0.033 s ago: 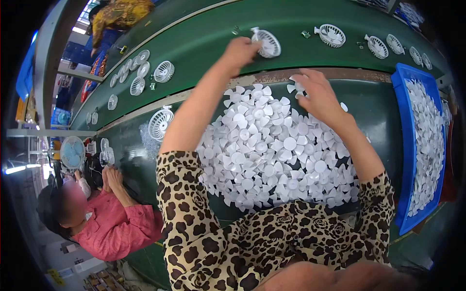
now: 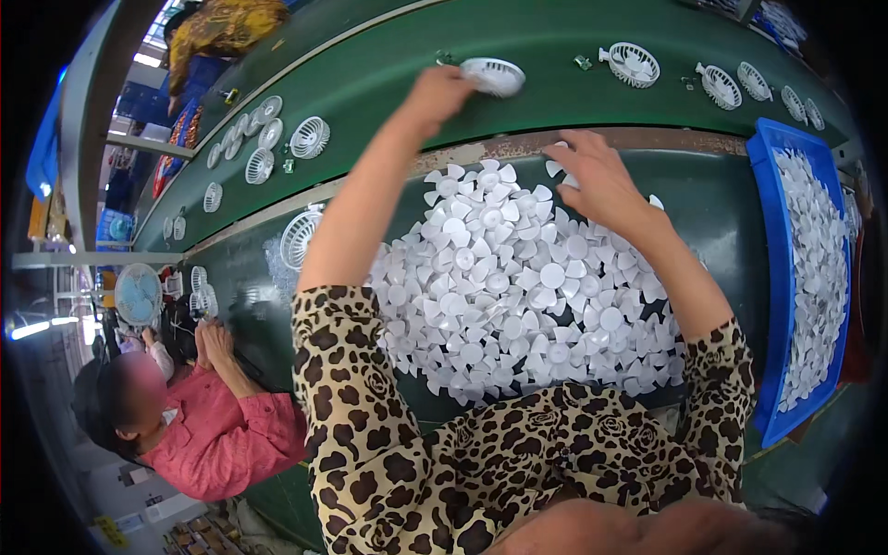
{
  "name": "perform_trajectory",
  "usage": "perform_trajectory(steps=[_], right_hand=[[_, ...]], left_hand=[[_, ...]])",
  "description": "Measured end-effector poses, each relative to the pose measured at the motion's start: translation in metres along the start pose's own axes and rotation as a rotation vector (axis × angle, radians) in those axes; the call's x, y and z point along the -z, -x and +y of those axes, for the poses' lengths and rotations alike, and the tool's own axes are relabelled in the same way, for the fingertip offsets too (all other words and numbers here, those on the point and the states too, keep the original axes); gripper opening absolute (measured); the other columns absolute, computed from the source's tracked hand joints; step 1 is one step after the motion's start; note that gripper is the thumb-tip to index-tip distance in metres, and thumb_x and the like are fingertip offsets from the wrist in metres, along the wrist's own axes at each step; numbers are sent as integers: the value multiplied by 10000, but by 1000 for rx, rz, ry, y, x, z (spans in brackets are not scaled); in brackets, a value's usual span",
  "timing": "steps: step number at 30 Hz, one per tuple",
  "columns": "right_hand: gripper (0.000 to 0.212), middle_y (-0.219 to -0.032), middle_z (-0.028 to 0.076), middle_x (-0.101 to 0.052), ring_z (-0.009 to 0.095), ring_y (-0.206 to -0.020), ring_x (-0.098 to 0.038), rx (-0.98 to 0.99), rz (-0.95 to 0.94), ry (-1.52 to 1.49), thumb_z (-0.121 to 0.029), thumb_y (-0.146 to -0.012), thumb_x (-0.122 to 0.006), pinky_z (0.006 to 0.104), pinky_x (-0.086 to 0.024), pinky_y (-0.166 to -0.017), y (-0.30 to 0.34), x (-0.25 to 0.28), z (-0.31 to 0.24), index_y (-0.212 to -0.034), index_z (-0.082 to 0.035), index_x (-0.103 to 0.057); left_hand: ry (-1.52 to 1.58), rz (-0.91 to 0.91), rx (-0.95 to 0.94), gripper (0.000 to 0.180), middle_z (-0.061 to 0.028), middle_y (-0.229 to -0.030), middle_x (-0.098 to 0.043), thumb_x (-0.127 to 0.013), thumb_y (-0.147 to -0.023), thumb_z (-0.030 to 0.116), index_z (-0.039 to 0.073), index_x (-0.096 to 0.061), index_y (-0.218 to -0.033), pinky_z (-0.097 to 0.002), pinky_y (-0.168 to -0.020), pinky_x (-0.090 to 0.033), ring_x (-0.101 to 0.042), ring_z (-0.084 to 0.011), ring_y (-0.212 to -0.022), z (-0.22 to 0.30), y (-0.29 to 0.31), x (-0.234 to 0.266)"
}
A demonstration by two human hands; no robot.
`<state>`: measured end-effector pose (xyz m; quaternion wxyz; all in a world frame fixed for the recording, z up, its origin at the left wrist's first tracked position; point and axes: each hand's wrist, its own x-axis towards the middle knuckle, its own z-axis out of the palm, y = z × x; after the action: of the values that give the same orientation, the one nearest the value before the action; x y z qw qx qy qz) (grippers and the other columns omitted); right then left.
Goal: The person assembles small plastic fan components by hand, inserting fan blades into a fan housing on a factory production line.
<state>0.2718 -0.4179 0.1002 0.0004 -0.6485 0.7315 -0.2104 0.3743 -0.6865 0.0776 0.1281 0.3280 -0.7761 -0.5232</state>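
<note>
left hand (image 2: pixel 435 99) gripping fan housing (image 2: pixel 496 76), right hand (image 2: pixel 601 178) pinching fan blade (image 2: pixel 554 168), both white

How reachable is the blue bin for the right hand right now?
Likely yes: the right hand is the nearer one, and nothing seems to stand between it and the blue bin. It appears to have a white fan blade at its fingertips, though, which might hinder grasping.
</note>
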Motion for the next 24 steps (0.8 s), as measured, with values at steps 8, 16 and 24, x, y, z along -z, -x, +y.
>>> perform_trajectory(steps=[8, 16, 24], right_hand=[[204, -895, 146, -606, 329, -829, -579, -148, -26, -117, -30, -730, -587, 408, -467, -736, -24, -2, 27, -931, -5, -606], [250, -911, 90, -655, 134, -809, -615, -746, 159, -631, -39, -816, -588, 262, -495, -723, 73, 64, 128, -1055, 34, -593], [347, -977, 149, -593, 314, -845, -613, -327, -66, 186, -102, -723, -638, 412, -489, -766, 75, 60, 98, -1069, -83, -617]], left_hand=[[-1261, 392, -36, 306, -245, -1043, -595, -461, -828, 132, -17, -522, -1087, -469, -859, -461, -572, -383, -1000, -153, -8, 203], [-1272, 101, 29, 229, -224, -991, -620, -525, -779, 166, 30, -635, -927, -485, -807, -478, -590, -405, -942, -179, -21, 220], [-37, 95, -1, 136, -67, -817, -632, -570, -805, 92, 2, -601, -902, -282, -573, -481, -594, -144, -662, 6, 16, 64]])
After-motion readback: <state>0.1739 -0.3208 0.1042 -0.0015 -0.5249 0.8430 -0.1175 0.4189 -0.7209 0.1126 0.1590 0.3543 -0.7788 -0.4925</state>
